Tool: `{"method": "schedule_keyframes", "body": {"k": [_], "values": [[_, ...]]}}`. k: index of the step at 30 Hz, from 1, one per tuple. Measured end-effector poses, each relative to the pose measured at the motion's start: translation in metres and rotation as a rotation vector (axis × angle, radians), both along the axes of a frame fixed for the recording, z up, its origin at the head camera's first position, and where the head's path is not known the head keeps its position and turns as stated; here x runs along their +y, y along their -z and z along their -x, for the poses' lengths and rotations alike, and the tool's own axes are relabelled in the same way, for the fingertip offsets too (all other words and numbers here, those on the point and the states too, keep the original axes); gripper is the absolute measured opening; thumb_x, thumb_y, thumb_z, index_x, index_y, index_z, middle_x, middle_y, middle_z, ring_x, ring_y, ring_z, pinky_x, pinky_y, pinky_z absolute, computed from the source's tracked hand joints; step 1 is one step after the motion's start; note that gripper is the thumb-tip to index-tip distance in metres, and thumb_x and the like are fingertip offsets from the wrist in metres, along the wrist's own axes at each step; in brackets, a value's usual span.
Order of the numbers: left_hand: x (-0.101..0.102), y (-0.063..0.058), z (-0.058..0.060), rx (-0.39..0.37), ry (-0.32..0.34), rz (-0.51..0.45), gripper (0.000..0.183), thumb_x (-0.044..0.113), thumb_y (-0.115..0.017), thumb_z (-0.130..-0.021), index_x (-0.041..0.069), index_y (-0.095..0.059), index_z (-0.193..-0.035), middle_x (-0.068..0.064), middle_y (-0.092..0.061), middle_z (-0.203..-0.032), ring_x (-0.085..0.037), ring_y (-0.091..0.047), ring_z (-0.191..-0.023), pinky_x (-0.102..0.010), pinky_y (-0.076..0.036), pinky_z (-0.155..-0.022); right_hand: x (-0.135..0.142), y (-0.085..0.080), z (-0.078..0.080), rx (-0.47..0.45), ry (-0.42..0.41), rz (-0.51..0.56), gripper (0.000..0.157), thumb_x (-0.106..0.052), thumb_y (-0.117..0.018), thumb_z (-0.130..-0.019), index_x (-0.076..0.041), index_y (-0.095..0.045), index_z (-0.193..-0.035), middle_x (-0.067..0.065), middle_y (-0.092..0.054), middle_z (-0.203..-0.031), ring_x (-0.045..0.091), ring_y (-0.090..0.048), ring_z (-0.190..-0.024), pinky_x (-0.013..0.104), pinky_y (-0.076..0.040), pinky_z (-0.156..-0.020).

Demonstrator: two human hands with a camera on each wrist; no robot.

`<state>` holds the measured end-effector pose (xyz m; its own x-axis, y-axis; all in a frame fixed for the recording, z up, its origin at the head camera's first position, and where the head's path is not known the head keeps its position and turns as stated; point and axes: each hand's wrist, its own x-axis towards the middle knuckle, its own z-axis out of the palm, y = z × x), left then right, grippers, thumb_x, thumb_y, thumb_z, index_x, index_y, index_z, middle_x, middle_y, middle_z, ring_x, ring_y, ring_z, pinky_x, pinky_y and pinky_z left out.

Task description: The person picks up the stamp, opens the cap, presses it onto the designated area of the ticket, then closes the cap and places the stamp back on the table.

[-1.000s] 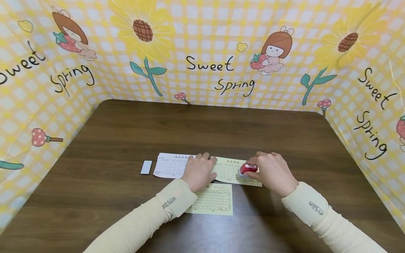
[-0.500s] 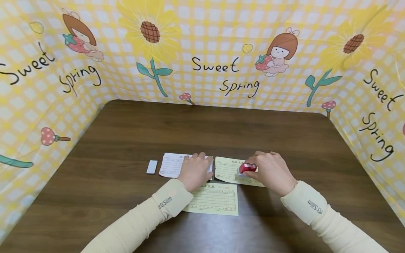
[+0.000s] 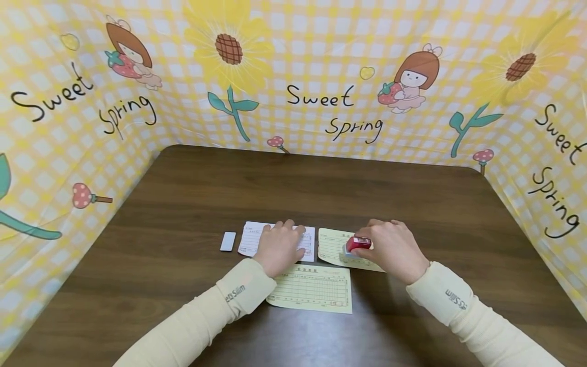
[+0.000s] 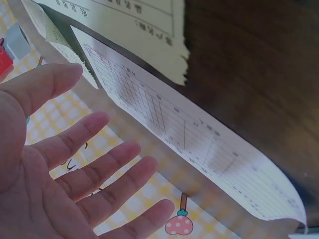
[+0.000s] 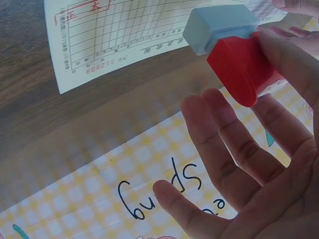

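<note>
My left hand [image 3: 278,248] spreads its fingers over the white form slip [image 3: 251,238], hiding much of its middle. In the left wrist view the fingers are extended and grip nothing. My right hand [image 3: 398,250] pinches a red self-inking stamp [image 3: 360,242] between thumb and fingers. Its pale grey base [image 5: 215,31] faces the right yellow form slip [image 3: 329,245], close over it in the head view. Red marks [image 5: 92,9] show in that slip's corner. The slip's right end is hidden behind my right hand.
Another yellow form slip [image 3: 316,290] lies nearer me, with a red mark at its lower right corner. A small pale blue-grey rectangular block [image 3: 228,241] lies left of the white slip. A patterned yellow cloth [image 3: 316,61] walls the brown table [image 3: 192,188] at the back and sides.
My left hand has moved left, away from the right yellow slip's edge, to over the white slip. My right hand, holding the stamp, has shifted slightly left across the yellow slip. The view has turned left.
</note>
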<state>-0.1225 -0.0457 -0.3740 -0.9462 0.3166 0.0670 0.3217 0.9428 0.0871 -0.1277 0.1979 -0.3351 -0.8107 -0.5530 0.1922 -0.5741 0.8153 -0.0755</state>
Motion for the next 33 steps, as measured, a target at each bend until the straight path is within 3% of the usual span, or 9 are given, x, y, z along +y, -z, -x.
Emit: {"method": "schedule_keyframes", "body": {"k": [11,33], "values": [[-0.009,-0.002,-0.002,-0.022,-0.025,0.014,0.046,0.035,-0.079,-0.089,0.012,-0.069,-0.128,-0.012,-0.069,-0.117,-0.032,-0.065,-0.107,-0.054,-0.051,-0.09,-0.008,-0.003,-0.001,-0.013,0.004,-0.009,0.027,-0.029,-0.092,-0.075,-0.013,-0.081,-0.094,-0.002,-0.071,-0.08,0.015,-0.065,-0.074,0.037,-0.046,-0.066],[-0.029,-0.006,-0.006,0.041,-0.03,0.017,0.039,0.031,-0.079,-0.088,0.011,-0.071,-0.12,-0.012,-0.069,-0.108,-0.031,-0.066,-0.097,-0.051,-0.052,-0.081,-0.021,-0.006,-0.002,-0.036,0.007,-0.019,0.029,-0.029,-0.092,-0.074,-0.013,-0.082,-0.095,0.0,-0.069,-0.081,0.016,-0.064,-0.075,0.039,-0.048,-0.068]]}}
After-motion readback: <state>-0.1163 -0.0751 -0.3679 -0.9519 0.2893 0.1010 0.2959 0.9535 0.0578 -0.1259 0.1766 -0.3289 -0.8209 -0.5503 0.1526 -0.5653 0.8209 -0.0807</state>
